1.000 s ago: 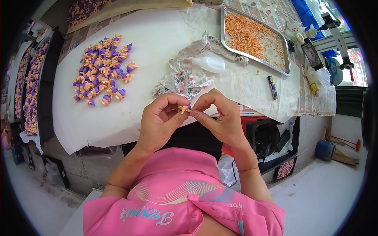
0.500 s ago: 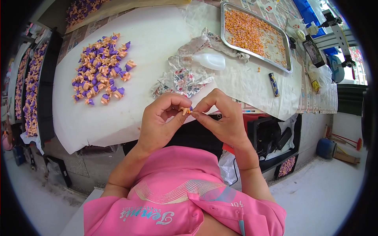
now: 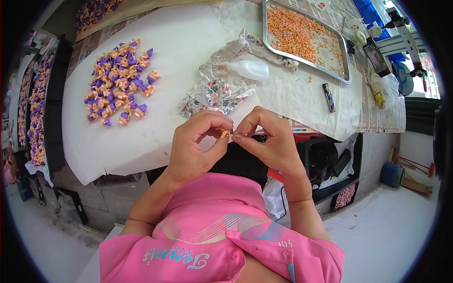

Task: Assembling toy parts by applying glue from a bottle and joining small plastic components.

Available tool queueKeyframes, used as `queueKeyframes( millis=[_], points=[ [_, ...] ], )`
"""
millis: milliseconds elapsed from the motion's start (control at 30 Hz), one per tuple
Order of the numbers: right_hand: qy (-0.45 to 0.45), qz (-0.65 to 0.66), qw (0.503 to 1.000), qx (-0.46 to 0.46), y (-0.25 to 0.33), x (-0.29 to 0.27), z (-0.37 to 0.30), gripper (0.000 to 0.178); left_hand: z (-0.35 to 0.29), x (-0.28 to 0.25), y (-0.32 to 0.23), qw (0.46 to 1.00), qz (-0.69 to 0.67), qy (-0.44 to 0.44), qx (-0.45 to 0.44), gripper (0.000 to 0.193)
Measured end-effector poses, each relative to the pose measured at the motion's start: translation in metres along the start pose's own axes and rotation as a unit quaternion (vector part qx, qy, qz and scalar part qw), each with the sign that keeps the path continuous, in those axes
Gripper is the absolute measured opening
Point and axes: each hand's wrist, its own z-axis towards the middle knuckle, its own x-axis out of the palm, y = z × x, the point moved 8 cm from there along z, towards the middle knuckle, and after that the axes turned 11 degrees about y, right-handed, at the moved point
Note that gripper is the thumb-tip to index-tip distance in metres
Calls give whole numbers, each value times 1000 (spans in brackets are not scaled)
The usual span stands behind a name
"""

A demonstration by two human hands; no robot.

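Observation:
Low over the table's near edge, my two hands meet fingertip to fingertip. My left hand is closed in a pinch on a small peach-and-purple plastic figure part, mostly hidden by the fingers. My right hand is pinched shut against the part's right side, on a small orange piece showing at the fingertips. Whether that piece is joined to the part I cannot tell. To the left on white sheeting lies a loose pile of peach-and-purple figure parts.
Beyond my hands lie a crumpled floral cloth and a white plastic bottle. A metal tray of small orange-and-pink pieces sits at the far right. Near it are a dark blue tube and a phone on a stand.
My fingertips have closed in further around the small part, which shows less now. The view has shifted slightly; the pile and tray look the same.

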Motion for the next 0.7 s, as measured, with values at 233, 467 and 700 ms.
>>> queueKeyframes(
  millis=[233,467,700],
  points=[
    [-13,25,999,37,-6,0,-4,19,3,3,-7,998,61,12,15,24],
    [-48,-19,999,7,2,-2,-10,22,4,7,-10,995,87,14,42,24],
    [-48,-42,998,4,5,-2,-13,22,4,7,-4,999,21,-8,44,18]
  ],
)
